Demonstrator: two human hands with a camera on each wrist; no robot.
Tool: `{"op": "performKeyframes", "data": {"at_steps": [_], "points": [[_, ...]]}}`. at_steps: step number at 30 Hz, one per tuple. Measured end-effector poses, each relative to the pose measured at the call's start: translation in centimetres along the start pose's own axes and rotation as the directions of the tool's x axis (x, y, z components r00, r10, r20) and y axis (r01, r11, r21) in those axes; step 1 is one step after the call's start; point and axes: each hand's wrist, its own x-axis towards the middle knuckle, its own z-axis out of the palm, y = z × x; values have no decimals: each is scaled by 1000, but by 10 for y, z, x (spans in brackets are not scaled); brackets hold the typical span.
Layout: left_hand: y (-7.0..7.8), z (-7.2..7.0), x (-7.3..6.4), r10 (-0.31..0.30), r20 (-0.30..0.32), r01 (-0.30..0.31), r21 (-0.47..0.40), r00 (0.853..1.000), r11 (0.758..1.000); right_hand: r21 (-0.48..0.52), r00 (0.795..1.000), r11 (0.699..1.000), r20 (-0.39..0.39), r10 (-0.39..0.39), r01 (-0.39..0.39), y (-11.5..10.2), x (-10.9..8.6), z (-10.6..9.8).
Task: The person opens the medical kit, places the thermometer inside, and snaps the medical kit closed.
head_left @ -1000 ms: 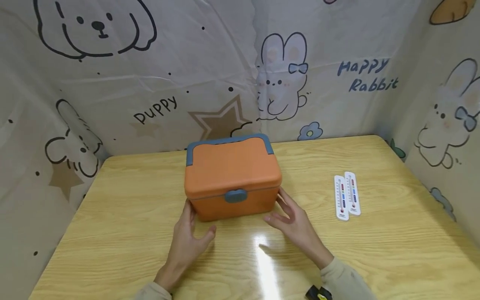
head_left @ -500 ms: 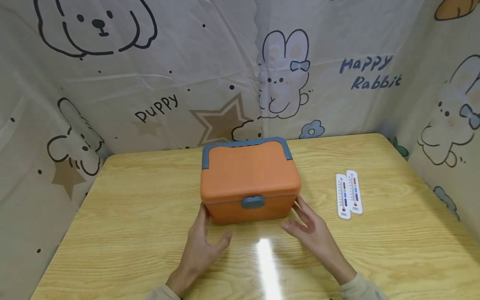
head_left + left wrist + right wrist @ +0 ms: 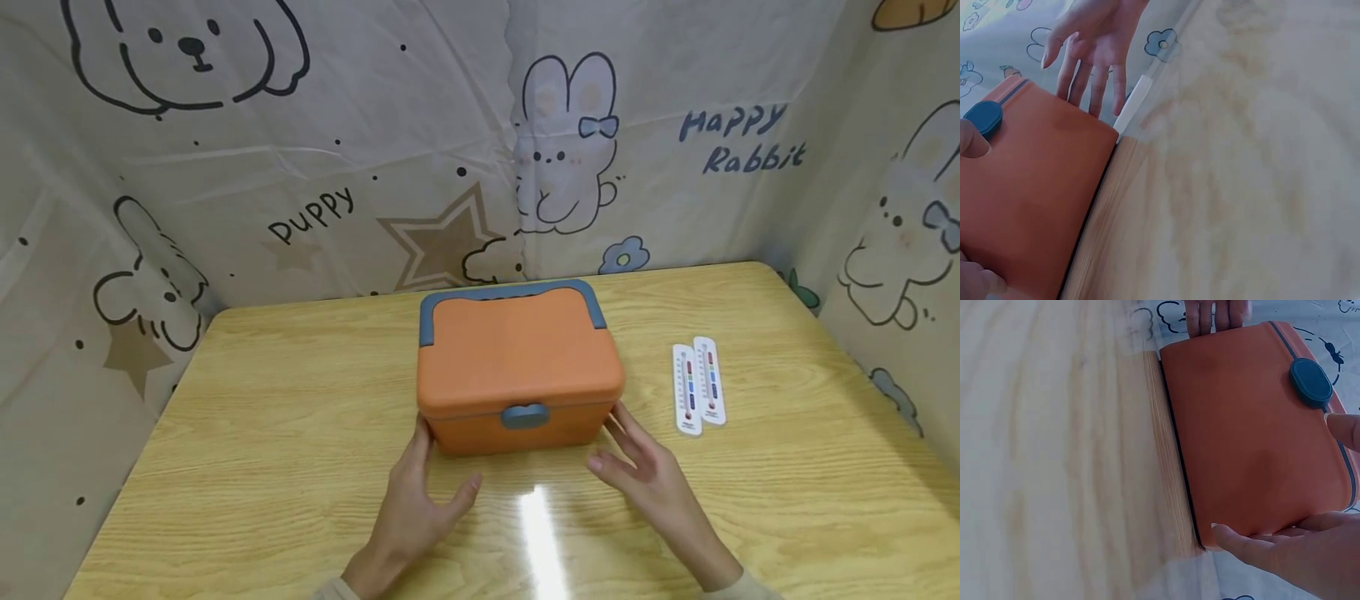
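An orange lidded box (image 3: 521, 354) with a blue-grey handle (image 3: 510, 292) folded along its back edge and a blue-grey latch (image 3: 525, 417) sits shut on the table. My left hand (image 3: 420, 508) lies along the box's left side, its fingers straight against that wall and its thumb held away from the front. At the right side, my right hand (image 3: 656, 483) touches the wall with extended fingers, thumb free. In the left wrist view the latch (image 3: 985, 119) shows on the front of the box (image 3: 1047, 181). Far fingertips of both hands are hidden behind the box.
Two white thermometer cards (image 3: 687, 392) lie side by side, slightly overlapping, to the right of the box on the wooden table (image 3: 285, 433). A printed cloth (image 3: 420, 125) with cartoon animals hangs behind the table and along both sides.
The box has slid right and a little toward me, with both hands moving along at its sides. A dark object at the front edge has left the view.
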Motion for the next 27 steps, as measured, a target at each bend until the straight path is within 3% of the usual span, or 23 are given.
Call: {"op": "performKeyframes", "data": {"at_steps": [10,19,27], "points": [[1,6,-4,18,-4,-18,50,1000,999,11,999,1000,-27,22,-22,2,-9,-6],[6,5,-9,-66,18,65,82,998,995,21,997,998,-56,57,-56,1,-14,-6],[6,8,-11,-39,14,38,68,999,997,24,994,997,-75,79,-78,2,-18,-6]]}}
